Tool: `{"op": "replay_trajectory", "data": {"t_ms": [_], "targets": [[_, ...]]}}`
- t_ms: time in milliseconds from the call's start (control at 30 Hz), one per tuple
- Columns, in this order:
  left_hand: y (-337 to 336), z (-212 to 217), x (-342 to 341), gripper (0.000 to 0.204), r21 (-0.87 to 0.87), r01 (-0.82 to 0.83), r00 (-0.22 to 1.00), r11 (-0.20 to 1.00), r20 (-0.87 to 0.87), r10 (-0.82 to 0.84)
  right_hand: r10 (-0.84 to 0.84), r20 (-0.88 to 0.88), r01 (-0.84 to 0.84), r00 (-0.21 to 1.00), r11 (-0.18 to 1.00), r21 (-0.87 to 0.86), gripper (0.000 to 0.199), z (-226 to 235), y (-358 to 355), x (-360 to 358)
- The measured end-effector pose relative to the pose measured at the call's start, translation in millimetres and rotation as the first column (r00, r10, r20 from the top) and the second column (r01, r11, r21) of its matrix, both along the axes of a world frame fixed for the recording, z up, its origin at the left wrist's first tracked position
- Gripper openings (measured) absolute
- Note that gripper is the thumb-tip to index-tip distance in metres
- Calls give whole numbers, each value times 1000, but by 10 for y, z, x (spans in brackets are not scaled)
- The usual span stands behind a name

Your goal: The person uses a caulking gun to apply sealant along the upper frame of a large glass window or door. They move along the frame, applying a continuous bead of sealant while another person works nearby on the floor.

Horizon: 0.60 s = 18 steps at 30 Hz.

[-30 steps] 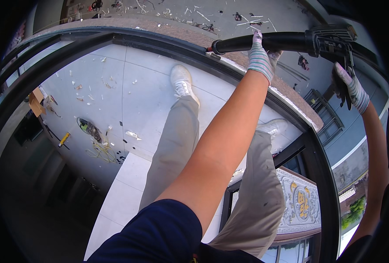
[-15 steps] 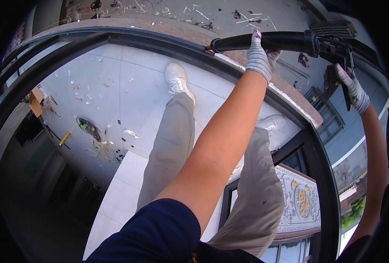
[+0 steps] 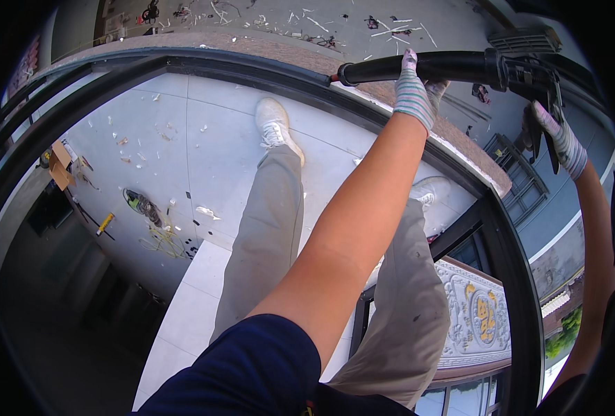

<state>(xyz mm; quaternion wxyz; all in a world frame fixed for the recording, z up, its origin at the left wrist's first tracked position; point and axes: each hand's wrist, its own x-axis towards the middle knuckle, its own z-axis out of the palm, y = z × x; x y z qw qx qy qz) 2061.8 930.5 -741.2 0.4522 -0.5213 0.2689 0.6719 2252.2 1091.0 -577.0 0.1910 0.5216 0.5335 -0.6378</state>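
A black caulking gun (image 3: 453,66) lies nearly level across the upper right. My left hand (image 3: 416,93), in a striped work glove with soiled fingers, is wrapped round its barrel from below. The gloved right hand (image 3: 560,139) grips the handle and trigger end, its fingers partly hidden behind the lever. At the gun's left end, the reddish nozzle tip (image 3: 334,78) meets the outer edge of a black metal window frame (image 3: 266,75), beside the stone sill (image 3: 377,90). Whether sealant is coming out is too small to tell.
Below the frame, my white shoes (image 3: 274,121) stand on pale tiles strewn with scraps. A power tool (image 3: 141,204) with a tangled cord, a yellow tube (image 3: 105,223) and a cardboard box (image 3: 59,166) lie left. Beyond the sill, debris litters the ground far below.
The caulking gun and both hands have shifted slightly right, with the nozzle tip sliding a little along the frame's outer edge. The grip of both hands looks the same.
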Motion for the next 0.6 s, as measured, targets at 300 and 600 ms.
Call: {"op": "replay_trajectory", "data": {"t_ms": [300, 600], "targets": [[-22, 21, 193, 61, 50, 28, 999, 998, -25, -27, -1, 35, 1, 999, 1000, 5, 53, 24, -31, 219], [-7, 34, 263, 61, 62, -19, 1000, 998, -15, 20, 91, -57, -83, 994, 988, 133, 77, -4, -61, 335]]}}
